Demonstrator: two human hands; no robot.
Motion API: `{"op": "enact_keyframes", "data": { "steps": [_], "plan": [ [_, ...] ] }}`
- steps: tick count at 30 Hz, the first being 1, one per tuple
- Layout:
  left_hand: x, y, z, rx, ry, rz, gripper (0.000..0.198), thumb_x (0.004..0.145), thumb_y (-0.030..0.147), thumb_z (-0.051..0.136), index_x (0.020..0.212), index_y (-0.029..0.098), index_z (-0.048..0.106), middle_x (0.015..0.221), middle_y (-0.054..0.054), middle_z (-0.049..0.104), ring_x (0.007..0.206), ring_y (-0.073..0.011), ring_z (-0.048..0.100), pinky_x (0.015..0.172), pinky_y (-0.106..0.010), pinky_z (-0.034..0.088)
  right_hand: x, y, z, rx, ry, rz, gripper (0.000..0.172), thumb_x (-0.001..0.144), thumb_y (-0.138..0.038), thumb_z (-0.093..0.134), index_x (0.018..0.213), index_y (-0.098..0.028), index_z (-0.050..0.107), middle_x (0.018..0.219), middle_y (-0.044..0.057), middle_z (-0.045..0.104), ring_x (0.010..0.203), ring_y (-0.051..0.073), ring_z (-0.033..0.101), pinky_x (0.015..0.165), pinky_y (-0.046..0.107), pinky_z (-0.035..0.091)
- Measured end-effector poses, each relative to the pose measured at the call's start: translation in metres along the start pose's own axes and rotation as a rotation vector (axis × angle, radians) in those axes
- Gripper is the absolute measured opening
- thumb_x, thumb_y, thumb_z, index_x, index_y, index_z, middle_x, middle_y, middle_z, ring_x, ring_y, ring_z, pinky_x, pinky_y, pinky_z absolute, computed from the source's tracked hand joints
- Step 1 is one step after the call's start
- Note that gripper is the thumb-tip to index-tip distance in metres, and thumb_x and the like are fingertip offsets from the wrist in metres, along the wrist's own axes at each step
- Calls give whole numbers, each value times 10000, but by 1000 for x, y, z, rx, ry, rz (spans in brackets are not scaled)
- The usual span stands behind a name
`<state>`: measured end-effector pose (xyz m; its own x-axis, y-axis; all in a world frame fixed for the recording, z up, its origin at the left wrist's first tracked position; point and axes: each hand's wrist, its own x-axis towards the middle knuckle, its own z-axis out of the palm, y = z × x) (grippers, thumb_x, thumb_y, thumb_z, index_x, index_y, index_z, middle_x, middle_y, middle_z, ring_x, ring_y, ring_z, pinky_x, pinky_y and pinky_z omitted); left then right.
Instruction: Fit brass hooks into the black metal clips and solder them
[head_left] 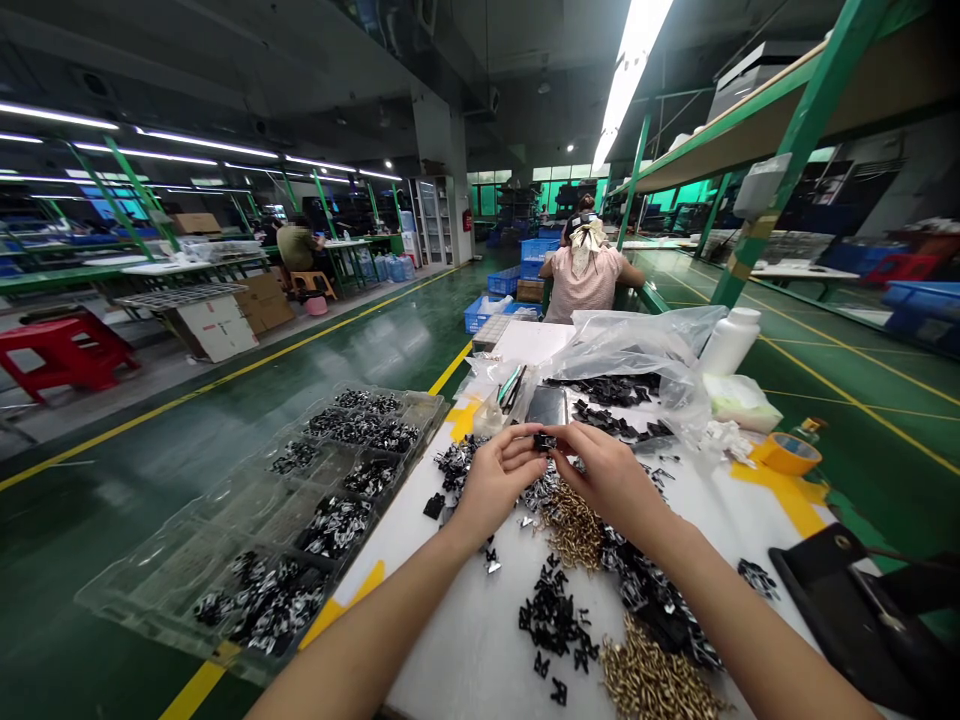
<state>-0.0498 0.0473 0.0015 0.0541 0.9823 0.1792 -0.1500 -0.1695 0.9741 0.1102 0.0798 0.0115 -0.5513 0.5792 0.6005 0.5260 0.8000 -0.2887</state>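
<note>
Above the middle of the white table, my left hand and my right hand meet at a small black and silver part. Fingertips of both hands are closed on it, and its exact kind is too small to make out. Below the hands lies a heap of brass-coloured screw-like pieces. A second brass heap sits nearer to me. Small black parts are piled beside it, and mixed black and silver pieces lie around both wrists.
On the left, a clear compartment tray holds many black and silver pieces. Toward the back are a plastic bag, a white bottle and a yellow tape roll. A black device stands right. A person sits ahead.
</note>
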Motion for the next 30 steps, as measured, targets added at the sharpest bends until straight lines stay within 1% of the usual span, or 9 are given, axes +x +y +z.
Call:
{"op": "enact_keyframes", "data": {
  "steps": [4, 9, 16, 23, 30],
  "plan": [
    [1, 1, 0, 5, 21, -19, 386, 710, 163, 696, 1074, 160, 567, 1030, -87, 645, 1008, -219, 598, 938, -354, 455, 0, 0, 0, 4, 3, -16, 243, 893, -163, 390, 1103, -167, 514, 887, 73, 587, 816, 186, 555, 699, 321, 468],
    [1, 2, 0, -9, 17, -11, 384, 719, 156, 690, 1077, 158, 551, 1033, -86, 639, 1016, -217, 594, 940, -342, 453, -1, -1, 1, 4, 25, -36, 267, 909, -164, 368, 1143, -166, 495, 874, 71, 576, 811, 184, 544, 708, 318, 460],
    [0, -1, -1, -18, -25, 6, 481, 728, 160, 687, 1185, 164, 533, 1136, -106, 607, 1100, -231, 544, 982, -356, 423, -1, -2, 3, -11, 70, -34, 269, 913, -174, 356, 1138, -158, 503, 875, 79, 576, 813, 190, 546, 713, 325, 458],
    [1, -3, -2, -25, -34, 4, 495, 730, 167, 688, 1200, 167, 533, 1155, -108, 599, 1146, -245, 505, 1000, -373, 404, -1, -1, 2, -8, 95, -44, 289, 904, -161, 363, 1153, -156, 509, 881, 78, 591, 822, 185, 556, 731, 323, 463],
    [0, 0, -2, -57, -68, -20, 514, 723, 174, 695, 1207, 183, 524, 1168, -97, 589, 1055, -226, 568, 986, -378, 410, -2, 1, 4, -6, 113, -39, 260, 898, -159, 382, 1118, -128, 516, 862, 76, 587, 796, 182, 548, 702, 317, 464]
  ]
}}
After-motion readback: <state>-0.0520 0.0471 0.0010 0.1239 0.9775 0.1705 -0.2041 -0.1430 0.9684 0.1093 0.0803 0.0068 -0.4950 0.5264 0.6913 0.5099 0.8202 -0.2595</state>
